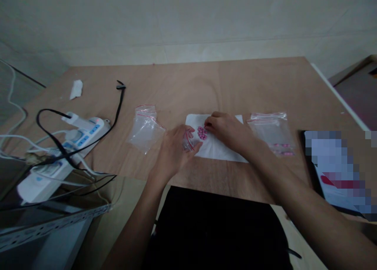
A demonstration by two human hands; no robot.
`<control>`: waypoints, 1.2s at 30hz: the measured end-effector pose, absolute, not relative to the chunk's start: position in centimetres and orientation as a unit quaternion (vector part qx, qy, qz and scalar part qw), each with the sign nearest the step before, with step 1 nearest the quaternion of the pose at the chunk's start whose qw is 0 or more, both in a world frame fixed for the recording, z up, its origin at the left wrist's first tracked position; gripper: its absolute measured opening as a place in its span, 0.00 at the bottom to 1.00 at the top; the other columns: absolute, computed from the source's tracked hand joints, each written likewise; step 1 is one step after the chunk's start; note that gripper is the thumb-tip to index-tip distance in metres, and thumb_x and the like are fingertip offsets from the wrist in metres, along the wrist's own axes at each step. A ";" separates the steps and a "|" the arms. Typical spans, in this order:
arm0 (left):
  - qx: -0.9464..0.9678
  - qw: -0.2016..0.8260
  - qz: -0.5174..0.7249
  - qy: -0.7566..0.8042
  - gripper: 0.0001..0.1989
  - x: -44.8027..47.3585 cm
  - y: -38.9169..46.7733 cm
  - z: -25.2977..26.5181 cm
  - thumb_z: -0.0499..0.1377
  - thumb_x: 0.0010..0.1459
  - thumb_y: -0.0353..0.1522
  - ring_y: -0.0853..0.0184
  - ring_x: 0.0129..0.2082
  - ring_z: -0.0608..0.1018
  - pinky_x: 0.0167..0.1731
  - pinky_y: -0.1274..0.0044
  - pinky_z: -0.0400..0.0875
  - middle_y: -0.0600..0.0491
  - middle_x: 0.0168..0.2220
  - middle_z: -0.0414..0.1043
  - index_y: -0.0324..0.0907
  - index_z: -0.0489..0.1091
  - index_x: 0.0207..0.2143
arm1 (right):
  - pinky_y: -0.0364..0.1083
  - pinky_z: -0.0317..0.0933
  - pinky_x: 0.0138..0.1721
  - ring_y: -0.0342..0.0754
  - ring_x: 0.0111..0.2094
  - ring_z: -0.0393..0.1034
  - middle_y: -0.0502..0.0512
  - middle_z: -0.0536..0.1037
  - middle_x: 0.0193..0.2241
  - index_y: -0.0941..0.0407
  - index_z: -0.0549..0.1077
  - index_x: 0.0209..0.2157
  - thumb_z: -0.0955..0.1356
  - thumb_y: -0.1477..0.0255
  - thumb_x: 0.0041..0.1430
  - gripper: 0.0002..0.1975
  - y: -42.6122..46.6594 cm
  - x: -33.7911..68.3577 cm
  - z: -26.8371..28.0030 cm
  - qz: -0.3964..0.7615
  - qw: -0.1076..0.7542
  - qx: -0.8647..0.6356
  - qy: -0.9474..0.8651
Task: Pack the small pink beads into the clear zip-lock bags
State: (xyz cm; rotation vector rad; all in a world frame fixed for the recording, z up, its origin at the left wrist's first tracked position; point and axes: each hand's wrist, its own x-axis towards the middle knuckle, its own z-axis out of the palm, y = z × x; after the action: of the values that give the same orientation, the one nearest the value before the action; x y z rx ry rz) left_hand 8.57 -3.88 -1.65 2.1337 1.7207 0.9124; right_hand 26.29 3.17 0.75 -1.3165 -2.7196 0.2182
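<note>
My left hand (176, 146) is closed round a small clear zip bag (188, 142) with a red line along its mouth. The bag's mouth faces a cluster of pink pills (202, 133) lying on a white paper sheet (219, 152). My right hand (225, 128) reaches over the sheet with its fingertips pinched together at the right edge of the pills. Whether a pill is between those fingertips is hidden. To the right, clear zip bags (269, 130) lie flat, with pink pills (282, 149) showing near their lower end.
Left of my hands lie more clear zip bags (145, 130). A white power strip (88, 134) with plugs and a tangle of cables stands at the table's left edge. A tablet-like screen (332, 164) lies at the right. A white scrap (76, 89) sits at the back left.
</note>
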 end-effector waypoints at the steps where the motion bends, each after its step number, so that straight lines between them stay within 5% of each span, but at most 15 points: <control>1: 0.733 0.125 0.314 0.591 0.14 8.5 -3.9 -1.6 0.66 0.52 0.34 0.64 0.33 0.78 0.35 0.71 0.72 0.52 0.35 0.76 0.42 0.67 0.40 | 0.46 0.62 0.37 0.51 0.37 0.74 0.64 0.78 0.37 0.63 0.77 0.38 0.62 0.78 0.65 0.12 3.0 26.2 0.8 0.069 0.055 -0.431 -0.898; 15: 0.723 0.131 0.331 0.592 0.14 8.5 -3.8 -1.6 0.66 0.52 0.33 0.62 0.35 0.78 0.38 0.69 0.71 0.51 0.35 0.76 0.42 0.67 0.40 | 0.45 0.62 0.35 0.51 0.37 0.74 0.66 0.79 0.38 0.65 0.78 0.38 0.62 0.80 0.64 0.12 2.5 25.7 1.9 0.057 0.043 -0.444 -0.893; 20: 0.689 0.159 0.398 0.585 0.16 9.4 -4.2 -0.6 0.65 0.52 0.35 0.65 0.33 0.77 0.35 0.72 0.71 0.54 0.34 0.73 0.43 0.62 0.39 | 0.42 0.60 0.34 0.45 0.31 0.72 0.55 0.81 0.33 0.59 0.79 0.35 0.68 0.75 0.62 0.06 0.0 25.6 5.1 0.169 0.204 -0.426 -0.865; 23: 0.671 0.191 0.437 0.568 0.20 10.5 -4.3 0.1 0.66 0.47 0.31 0.67 0.32 0.76 0.32 0.75 0.70 0.56 0.34 0.71 0.45 0.58 0.38 | 0.42 0.58 0.32 0.44 0.29 0.72 0.53 0.81 0.30 0.57 0.79 0.33 0.69 0.75 0.60 0.05 -1.5 25.0 6.3 0.201 0.225 -0.399 -0.866; 30: 0.630 0.235 0.497 0.549 0.28 12.1 -4.3 0.6 0.66 0.39 0.28 0.71 0.28 0.72 0.27 0.78 0.66 0.59 0.32 0.63 0.47 0.51 0.38 | 0.44 0.61 0.36 0.49 0.36 0.75 0.54 0.82 0.33 0.56 0.80 0.38 0.63 0.72 0.67 0.13 -2.5 25.4 6.6 0.216 0.212 -0.367 -0.880; 36: 0.630 0.289 0.533 0.485 0.27 11.8 -5.5 0.8 0.65 0.43 0.31 0.68 0.36 0.71 0.36 0.75 0.70 0.55 0.37 0.64 0.47 0.55 0.44 | 0.47 0.65 0.44 0.49 0.42 0.72 0.58 0.77 0.42 0.56 0.79 0.35 0.67 0.70 0.64 0.09 -2.5 28.0 6.3 0.185 0.254 -0.329 -0.891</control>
State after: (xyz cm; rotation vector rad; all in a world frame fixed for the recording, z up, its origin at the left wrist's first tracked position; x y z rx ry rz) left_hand 11.77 -5.50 0.80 1.6816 1.2950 1.4219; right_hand 27.96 -2.52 6.27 -0.8933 -2.4199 0.5027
